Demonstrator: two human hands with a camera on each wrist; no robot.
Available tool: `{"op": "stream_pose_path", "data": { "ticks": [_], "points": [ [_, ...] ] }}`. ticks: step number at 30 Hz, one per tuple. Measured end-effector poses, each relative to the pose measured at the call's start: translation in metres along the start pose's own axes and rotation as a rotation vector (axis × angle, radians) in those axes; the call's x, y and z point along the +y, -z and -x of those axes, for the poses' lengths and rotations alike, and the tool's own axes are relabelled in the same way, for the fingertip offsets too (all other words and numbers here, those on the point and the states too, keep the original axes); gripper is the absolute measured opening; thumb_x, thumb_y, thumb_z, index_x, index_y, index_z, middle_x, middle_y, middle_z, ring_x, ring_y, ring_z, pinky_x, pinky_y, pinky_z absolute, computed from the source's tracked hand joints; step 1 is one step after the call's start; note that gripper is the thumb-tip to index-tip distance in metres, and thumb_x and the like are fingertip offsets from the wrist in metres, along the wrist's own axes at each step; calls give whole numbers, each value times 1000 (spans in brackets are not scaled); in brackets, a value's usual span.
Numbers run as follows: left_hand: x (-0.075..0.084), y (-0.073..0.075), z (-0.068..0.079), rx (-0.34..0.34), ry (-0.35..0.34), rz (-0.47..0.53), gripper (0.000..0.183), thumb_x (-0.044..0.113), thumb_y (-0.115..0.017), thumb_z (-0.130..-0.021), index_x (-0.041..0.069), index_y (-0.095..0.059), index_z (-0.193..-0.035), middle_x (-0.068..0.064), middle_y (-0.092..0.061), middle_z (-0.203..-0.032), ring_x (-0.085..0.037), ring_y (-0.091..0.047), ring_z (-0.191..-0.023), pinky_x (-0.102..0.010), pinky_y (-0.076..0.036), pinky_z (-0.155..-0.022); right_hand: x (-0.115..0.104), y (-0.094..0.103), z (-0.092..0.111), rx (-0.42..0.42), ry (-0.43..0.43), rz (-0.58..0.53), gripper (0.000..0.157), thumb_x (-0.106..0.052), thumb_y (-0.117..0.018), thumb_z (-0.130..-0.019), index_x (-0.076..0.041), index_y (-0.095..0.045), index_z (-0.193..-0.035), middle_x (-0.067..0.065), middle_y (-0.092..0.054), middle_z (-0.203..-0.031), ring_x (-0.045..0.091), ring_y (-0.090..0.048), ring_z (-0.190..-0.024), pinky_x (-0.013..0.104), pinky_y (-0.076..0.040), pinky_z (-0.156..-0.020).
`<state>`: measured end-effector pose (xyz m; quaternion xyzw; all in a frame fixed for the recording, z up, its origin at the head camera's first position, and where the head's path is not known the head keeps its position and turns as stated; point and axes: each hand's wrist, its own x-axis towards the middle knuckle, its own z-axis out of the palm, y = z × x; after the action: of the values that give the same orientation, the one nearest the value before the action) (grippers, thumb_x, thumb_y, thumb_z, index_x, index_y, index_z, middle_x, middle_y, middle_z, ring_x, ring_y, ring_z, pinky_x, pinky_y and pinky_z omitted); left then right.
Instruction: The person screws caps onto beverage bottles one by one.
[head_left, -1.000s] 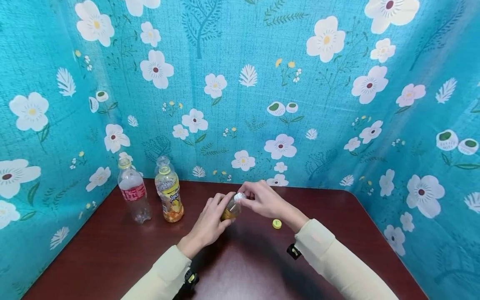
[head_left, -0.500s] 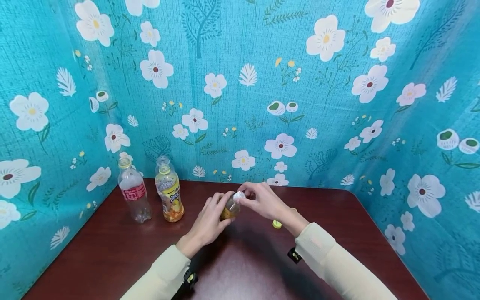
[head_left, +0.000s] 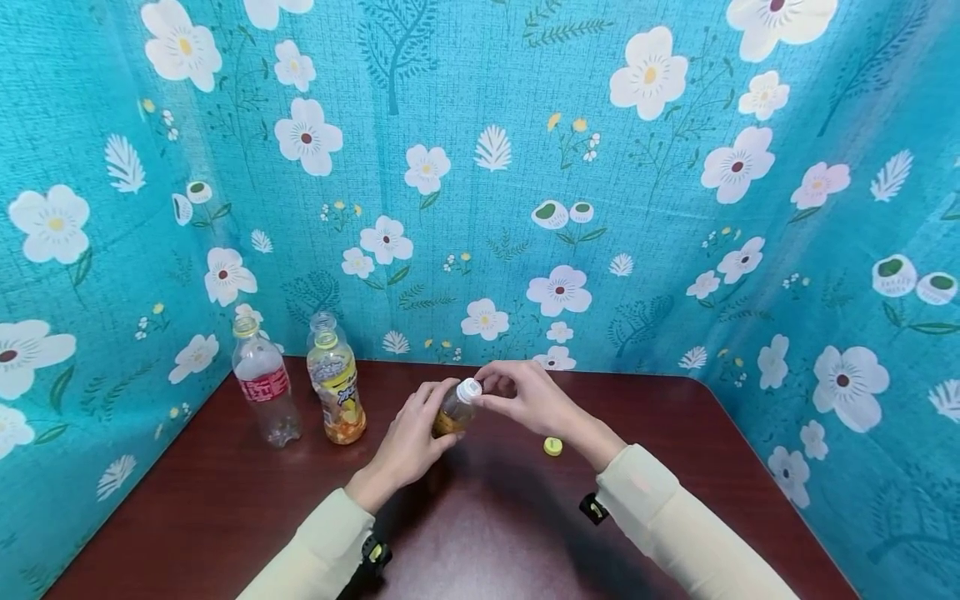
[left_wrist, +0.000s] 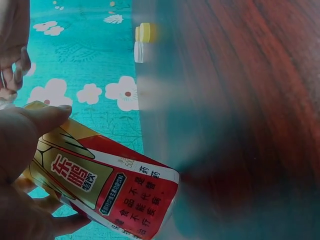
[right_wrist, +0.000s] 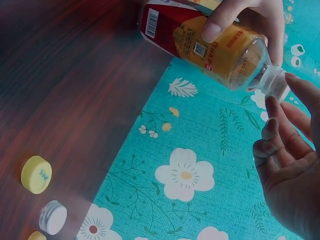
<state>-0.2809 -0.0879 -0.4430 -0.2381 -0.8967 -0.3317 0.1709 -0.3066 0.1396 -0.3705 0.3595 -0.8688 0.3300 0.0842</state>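
My left hand (head_left: 411,435) grips the body of a plastic drink bottle (head_left: 450,415). Its red and gold label (left_wrist: 107,182) shows in the left wrist view. The bottle leans with its neck towards my right hand (head_left: 528,400). On the neck sits a white cap (right_wrist: 276,82), which my right thumb and forefinger pinch at its edge. Parts of the bottle's body are hidden behind my left fingers. Whether its base touches the table cannot be told.
Left on the dark red table (head_left: 247,508) stand a red-labelled bottle (head_left: 266,387), a yellow-labelled bottle (head_left: 337,392) and a clear bottle (head_left: 322,322) behind it. A yellow cap (right_wrist: 36,174) and a loose white cap (right_wrist: 53,218) lie at the right. Floral cloth (head_left: 480,225) hangs behind.
Both hands and the bottle have shifted slightly left. More of the white cap's top now shows beside my right fingertips. The standing bottles stay put.
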Motion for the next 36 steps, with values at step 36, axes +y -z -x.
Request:
{"op": "stream_pose_path", "data": {
  "ticks": [36],
  "points": [
    [-45, -10, -62, 119, 247, 271, 81, 23, -82, -89, 12, -34, -153, -17, -51, -143, -36, -53, -129, -57, -45, -108, 82, 35, 68, -23, -155, 419, 32, -24, -77, -92, -17, -70, -123, 2, -63, -120, 21, -61, -105, 43, -55, -82]
  ]
}}
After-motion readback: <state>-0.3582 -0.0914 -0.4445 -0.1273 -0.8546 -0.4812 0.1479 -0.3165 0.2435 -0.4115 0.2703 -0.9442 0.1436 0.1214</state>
